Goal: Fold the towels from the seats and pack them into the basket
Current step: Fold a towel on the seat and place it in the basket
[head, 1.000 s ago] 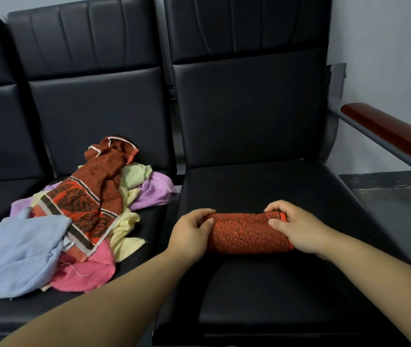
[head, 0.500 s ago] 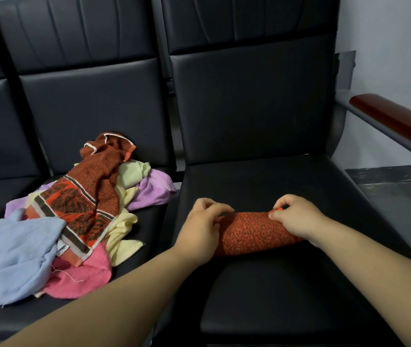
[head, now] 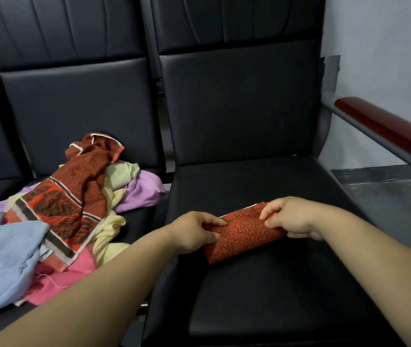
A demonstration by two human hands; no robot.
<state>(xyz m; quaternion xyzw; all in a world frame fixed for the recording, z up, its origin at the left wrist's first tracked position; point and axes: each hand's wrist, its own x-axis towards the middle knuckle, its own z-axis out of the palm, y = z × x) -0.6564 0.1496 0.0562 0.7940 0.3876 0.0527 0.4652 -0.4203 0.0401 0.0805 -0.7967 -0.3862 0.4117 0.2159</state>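
Towel [head: 244, 234], red and rolled tight, sits low over the middle of the right seat [head: 262, 309], between the two hands. The left hand [head: 194, 231] curls round its near-left end and the right hand [head: 292, 219] pinches its far-right end, probably so the roll cannot loosen. Loose towels [head: 74, 209] are heaped on the left seat [head: 144, 216]. No basket shows.

Both forearms [head: 114, 284] are bare (left hand [head: 194, 232], right hand [head: 295, 219]).

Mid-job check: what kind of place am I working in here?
Likely a waiting room or lobby rather than a home: a row of joined black padded seats, a wood-topped metal armrest at the row's end, and a plain grey wall.
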